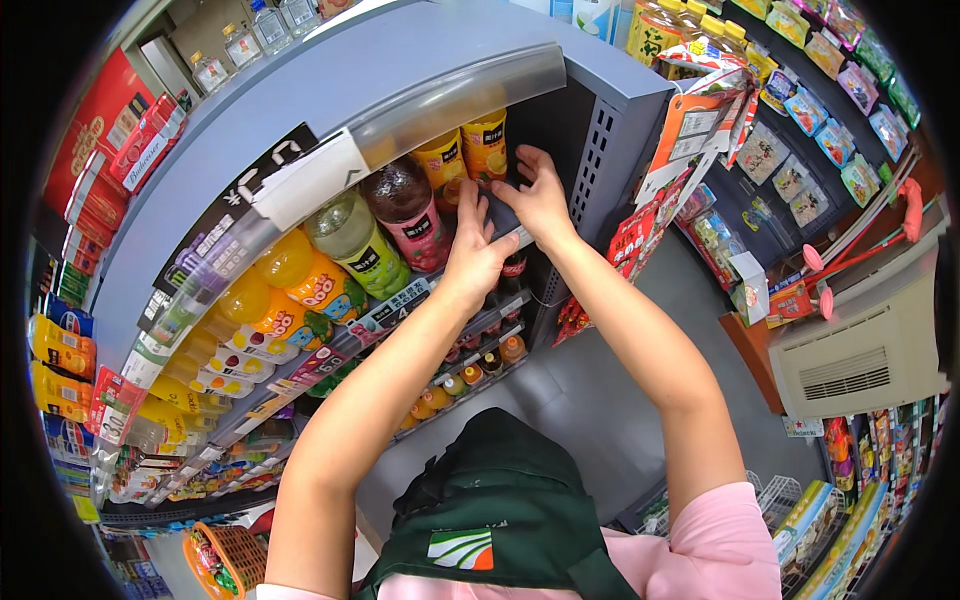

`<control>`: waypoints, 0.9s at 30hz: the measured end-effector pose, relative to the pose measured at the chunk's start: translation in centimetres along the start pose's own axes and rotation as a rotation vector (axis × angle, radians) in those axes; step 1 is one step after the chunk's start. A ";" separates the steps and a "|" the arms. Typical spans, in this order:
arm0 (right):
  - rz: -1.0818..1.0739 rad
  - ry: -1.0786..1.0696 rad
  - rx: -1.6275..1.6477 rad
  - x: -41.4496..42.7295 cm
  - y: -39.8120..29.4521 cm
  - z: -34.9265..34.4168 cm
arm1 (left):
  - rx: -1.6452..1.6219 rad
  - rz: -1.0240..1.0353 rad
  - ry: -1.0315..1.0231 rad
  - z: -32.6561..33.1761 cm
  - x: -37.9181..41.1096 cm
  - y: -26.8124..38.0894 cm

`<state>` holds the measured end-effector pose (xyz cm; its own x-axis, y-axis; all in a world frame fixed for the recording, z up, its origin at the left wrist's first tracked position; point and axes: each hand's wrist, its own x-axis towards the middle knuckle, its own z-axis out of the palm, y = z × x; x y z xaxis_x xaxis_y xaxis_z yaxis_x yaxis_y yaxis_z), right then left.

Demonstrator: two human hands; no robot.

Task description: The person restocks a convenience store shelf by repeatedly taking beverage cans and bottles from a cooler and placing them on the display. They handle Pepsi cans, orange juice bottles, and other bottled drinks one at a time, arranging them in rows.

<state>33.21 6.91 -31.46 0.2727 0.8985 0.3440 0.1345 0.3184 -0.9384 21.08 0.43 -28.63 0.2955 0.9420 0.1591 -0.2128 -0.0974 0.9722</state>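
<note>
My left hand (480, 244) is at the front of the upper drinks shelf, its fingers raised and apart beside an orange juice bottle (442, 166). To its right, my right hand (538, 193) has spread, curved fingers near a second orange juice bottle (485, 144), close to the shelf's end. Neither hand is seen gripping a bottle. Left of the orange bottles stand a dark pink-labelled juice bottle (412, 214) and a green-labelled grape juice bottle (360, 244). Further left are rounded orange-drink bottles (311, 281). A clear plastic strip (465, 101) hangs above the row.
Lower shelves hold more bottles (491, 364). The perforated shelf side (592, 157) and hanging snack packs (649, 225) are at the right. Small clear bottles (240, 46) stand on top. An orange basket (229, 559) is at the lower left, wire racks (780, 495) at the lower right.
</note>
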 end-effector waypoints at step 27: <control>-0.324 0.058 -0.110 -4.3 -4.2 -1.9 | 0.651 0.340 0.175 1.5 0.0 -0.7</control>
<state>33.30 1.10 -28.91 0.2521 0.7366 0.6276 0.3234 0.5471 -0.7721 22.67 0.03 -29.08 0.1483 0.8581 0.4916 0.3435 -0.5108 0.7881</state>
